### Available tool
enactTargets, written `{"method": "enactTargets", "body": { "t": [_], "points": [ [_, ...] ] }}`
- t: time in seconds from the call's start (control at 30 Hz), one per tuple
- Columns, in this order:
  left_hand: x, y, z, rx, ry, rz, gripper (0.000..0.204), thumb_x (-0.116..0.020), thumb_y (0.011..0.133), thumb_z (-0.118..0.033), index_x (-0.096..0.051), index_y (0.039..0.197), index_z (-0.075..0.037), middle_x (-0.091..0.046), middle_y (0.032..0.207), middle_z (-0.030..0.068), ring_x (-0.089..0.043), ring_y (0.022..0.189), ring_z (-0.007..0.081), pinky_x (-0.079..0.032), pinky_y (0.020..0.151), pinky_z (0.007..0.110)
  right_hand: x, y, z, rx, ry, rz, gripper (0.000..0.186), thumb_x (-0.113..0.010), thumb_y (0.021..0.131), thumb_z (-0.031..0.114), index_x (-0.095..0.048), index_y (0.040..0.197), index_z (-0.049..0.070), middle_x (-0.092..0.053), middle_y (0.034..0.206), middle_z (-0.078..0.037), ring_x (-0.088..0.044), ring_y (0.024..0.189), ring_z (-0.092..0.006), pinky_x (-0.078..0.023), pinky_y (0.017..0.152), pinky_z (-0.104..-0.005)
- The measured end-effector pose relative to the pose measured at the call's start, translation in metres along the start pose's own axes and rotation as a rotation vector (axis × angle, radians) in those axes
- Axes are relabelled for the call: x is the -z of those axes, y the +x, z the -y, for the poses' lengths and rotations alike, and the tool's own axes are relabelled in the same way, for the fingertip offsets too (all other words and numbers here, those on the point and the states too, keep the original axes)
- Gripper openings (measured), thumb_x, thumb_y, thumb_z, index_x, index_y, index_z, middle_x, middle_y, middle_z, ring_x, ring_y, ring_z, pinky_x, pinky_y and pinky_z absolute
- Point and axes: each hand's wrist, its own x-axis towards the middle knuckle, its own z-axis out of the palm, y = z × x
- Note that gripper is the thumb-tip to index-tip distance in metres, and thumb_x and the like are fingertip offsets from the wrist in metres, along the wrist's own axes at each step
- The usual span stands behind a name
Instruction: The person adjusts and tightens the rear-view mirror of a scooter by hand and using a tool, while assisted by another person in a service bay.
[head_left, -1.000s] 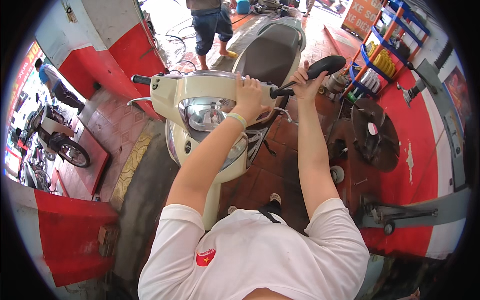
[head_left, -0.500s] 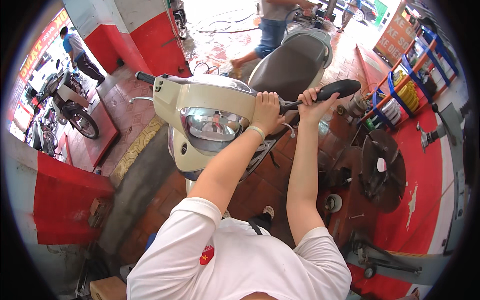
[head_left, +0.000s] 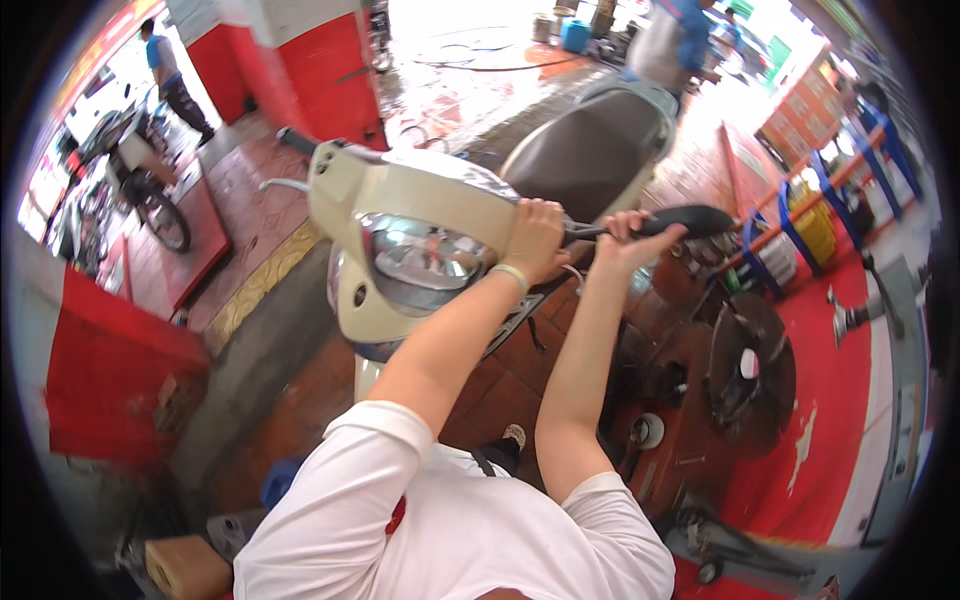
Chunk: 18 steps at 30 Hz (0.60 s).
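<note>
A cream scooter (head_left: 395, 195) with a dark seat (head_left: 578, 145) stands before me, a chrome-trimmed headlight (head_left: 415, 250) in its front cover. My left hand (head_left: 536, 235) is closed over the right end of that handlebar cover, fingers curled over its top edge. To its right, my right hand (head_left: 630, 245) grips the black mirror (head_left: 690, 219), which lies sideways at handlebar height, with fingers over it and thumb below. The left black grip (head_left: 298, 142) and silver lever (head_left: 283, 186) stick out untouched.
A red-white pillar (head_left: 315, 80) is ahead left, motorbikes (head_left: 160, 215) beside it. A walking person (head_left: 170, 75) and another person (head_left: 660, 55) are beyond. On the right are a shelf rack (head_left: 830, 205), a dark round machine (head_left: 750, 400) and a wall arm (head_left: 855, 315).
Both my hands have shifted rightward and down in the picture with the scooter, still gripping. The person behind the seat has moved right. The view has tilted.
</note>
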Motion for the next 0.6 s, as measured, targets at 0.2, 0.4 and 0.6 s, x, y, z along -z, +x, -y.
{"method": "enactTargets", "body": {
  "t": [0.2,0.4,0.6],
  "points": [
    [-0.011,0.002,0.004,-0.007,-0.014,-0.096,0.067,-0.071,0.062,-0.042,-0.050,0.107,0.003,-0.052,0.101,0.0126,-0.046,0.102,0.0254,-0.030,0.091,0.039,0.002,-0.033,-0.011,0.264,0.055,-0.125,0.052,-0.054,0.077,0.062,-0.045,0.071,0.011,-0.042,0.053,0.000,-0.038,0.048,-0.0117,-0.034,0.051,-0.0240],
    [-0.013,-0.002,0.006,-0.011,0.039,-0.088,0.075,-0.070,0.062,-0.044,-0.048,0.114,0.006,-0.053,0.103,0.0133,-0.045,0.103,0.0257,-0.030,0.092,0.039,0.007,-0.082,-0.043,0.505,-0.188,0.034,0.036,-0.054,0.087,0.037,-0.051,0.092,0.001,-0.054,0.091,-0.009,-0.050,0.088,-0.0162,-0.039,0.083,-0.0292],
    [-0.011,0.010,0.026,-0.185,0.343,0.023,0.065,-0.058,0.073,-0.045,-0.049,0.120,0.000,-0.054,0.115,0.0151,-0.044,0.115,0.0277,-0.023,0.100,0.046,0.008,-0.083,-0.052,0.692,-0.952,0.481,0.052,-0.066,0.073,0.002,-0.043,0.119,-0.003,-0.051,0.115,-0.011,-0.048,0.109,-0.0184,-0.034,0.098,-0.0316]
  ]
}}
